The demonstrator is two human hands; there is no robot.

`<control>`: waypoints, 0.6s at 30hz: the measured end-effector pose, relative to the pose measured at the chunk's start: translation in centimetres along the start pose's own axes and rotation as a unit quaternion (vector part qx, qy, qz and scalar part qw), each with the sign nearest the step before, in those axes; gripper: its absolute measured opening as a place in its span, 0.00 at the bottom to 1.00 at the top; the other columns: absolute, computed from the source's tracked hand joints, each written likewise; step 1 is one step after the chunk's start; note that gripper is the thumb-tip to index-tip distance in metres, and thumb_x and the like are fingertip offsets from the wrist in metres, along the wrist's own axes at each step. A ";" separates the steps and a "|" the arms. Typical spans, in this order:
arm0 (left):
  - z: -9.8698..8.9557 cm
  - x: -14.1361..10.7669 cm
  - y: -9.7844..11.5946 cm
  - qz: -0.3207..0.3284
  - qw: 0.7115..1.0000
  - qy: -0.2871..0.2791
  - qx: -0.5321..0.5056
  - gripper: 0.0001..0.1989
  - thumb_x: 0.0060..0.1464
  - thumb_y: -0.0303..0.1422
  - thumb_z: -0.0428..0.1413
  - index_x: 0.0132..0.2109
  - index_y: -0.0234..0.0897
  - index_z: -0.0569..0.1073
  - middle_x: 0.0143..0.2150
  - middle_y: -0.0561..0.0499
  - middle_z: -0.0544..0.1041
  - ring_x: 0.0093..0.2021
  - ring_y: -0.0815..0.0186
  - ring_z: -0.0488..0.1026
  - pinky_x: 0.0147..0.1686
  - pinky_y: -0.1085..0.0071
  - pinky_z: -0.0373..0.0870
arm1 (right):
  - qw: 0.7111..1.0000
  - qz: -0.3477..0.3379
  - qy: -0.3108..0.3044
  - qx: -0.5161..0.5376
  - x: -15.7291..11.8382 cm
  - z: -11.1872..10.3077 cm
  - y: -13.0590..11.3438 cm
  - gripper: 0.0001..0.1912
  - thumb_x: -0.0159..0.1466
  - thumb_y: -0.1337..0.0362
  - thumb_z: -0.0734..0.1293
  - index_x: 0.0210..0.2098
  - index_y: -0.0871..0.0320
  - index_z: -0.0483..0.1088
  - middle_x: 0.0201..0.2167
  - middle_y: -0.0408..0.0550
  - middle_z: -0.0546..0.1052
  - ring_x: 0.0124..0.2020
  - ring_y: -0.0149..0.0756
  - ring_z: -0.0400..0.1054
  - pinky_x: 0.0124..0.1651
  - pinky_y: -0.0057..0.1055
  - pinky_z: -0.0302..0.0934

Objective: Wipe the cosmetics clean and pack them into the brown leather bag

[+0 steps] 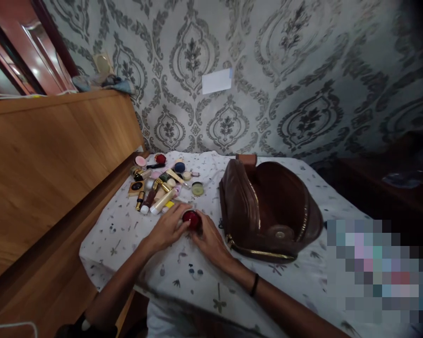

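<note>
A small red round cosmetic container (191, 219) is between my two hands, low over the printed cloth near the middle. My left hand (169, 227) closes on it from the left, fingers reaching round its far side. From the right, my right hand (210, 238) grips it with thumb and fingers. Just beyond my left hand lies a loose pile of cosmetics: a cream-coloured tube (162, 202), a dark brown tube (148, 201), a green round jar (198, 188) and a dark blue round pot (179, 166). To the right of my hands stands a brown handbag (238, 206), its zip undone and its mouth gaping.
The white patterned cloth (176, 277) covers the table. A wooden panel (66, 136) rises along the left. Behind is a patterned wall (225, 42) with a white switch plate (216, 81). A pixelated patch (377, 267) hides something at the right.
</note>
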State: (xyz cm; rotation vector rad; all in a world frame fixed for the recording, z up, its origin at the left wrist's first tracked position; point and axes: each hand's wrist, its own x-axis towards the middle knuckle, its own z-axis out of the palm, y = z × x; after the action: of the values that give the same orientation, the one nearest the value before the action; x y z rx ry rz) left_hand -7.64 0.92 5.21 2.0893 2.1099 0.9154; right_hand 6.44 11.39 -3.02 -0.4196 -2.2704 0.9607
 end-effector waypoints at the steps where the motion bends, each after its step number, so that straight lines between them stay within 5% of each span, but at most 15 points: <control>1: -0.4 0.6 -0.5 0.004 0.999 0.011 0.032 0.16 0.65 0.31 0.48 0.58 0.39 0.67 0.54 0.43 0.74 0.57 0.58 0.70 0.58 0.58 0.68 | 1.000 -0.006 0.009 0.002 -0.1 0.2 0.2 0.32 0.63 0.66 0.63 0.65 0.52 0.50 0.59 0.58 0.68 0.62 0.51 0.63 0.65 0.50 0.60; 4: -0.6 2.6 -2.3 0.013 0.984 0.022 0.174 0.15 0.63 0.29 0.50 0.55 0.35 0.69 0.52 0.40 0.75 0.58 0.53 0.69 0.58 0.53 0.66 | 0.999 0.007 0.035 0.004 -0.7 0.4 0.7 0.31 0.64 0.64 0.63 0.65 0.49 0.52 0.59 0.55 0.69 0.60 0.51 0.66 0.62 0.54 0.63; 7: 0.7 4.3 -3.9 0.038 0.960 -0.034 0.275 0.17 0.59 0.29 0.55 0.55 0.34 0.69 0.55 0.38 0.74 0.62 0.47 0.65 0.61 0.46 0.60 | 0.999 0.011 0.036 0.002 -1.4 0.5 1.5 0.31 0.65 0.64 0.62 0.66 0.49 0.51 0.62 0.55 0.68 0.61 0.49 0.65 0.61 0.51 0.65; 12: 3.3 5.5 -5.2 0.017 0.948 -0.108 0.298 0.05 0.60 0.24 0.52 0.40 0.37 0.71 0.37 0.47 0.76 0.44 0.56 0.73 0.59 0.46 0.60 | 0.999 0.027 0.027 0.021 -2.6 1.4 3.6 0.36 0.63 0.67 0.63 0.68 0.49 0.50 0.60 0.56 0.69 0.60 0.50 0.67 0.59 0.48 0.67; 15: 3.8 5.6 -5.6 0.000 0.969 -0.035 0.246 0.08 0.62 0.24 0.48 0.38 0.38 0.70 0.35 0.49 0.75 0.39 0.59 0.73 0.58 0.47 0.61 | 0.998 0.058 0.017 0.031 -2.9 1.9 4.4 0.37 0.60 0.70 0.64 0.67 0.53 0.53 0.59 0.58 0.70 0.59 0.52 0.68 0.59 0.48 0.66; 18: 3.2 5.7 -6.2 -0.048 0.986 0.114 0.116 0.09 0.64 0.27 0.46 0.39 0.39 0.70 0.35 0.49 0.75 0.38 0.60 0.72 0.53 0.53 0.66 | 0.997 0.072 0.015 0.035 -2.8 1.7 4.1 0.35 0.60 0.71 0.62 0.67 0.57 0.55 0.60 0.58 0.70 0.60 0.50 0.66 0.61 0.46 0.65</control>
State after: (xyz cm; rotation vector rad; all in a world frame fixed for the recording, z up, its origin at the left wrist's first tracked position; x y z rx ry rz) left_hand -12.39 7.84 2.06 2.0436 2.5199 0.9813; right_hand 7.63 11.91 -8.11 -0.5683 -2.1966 1.0953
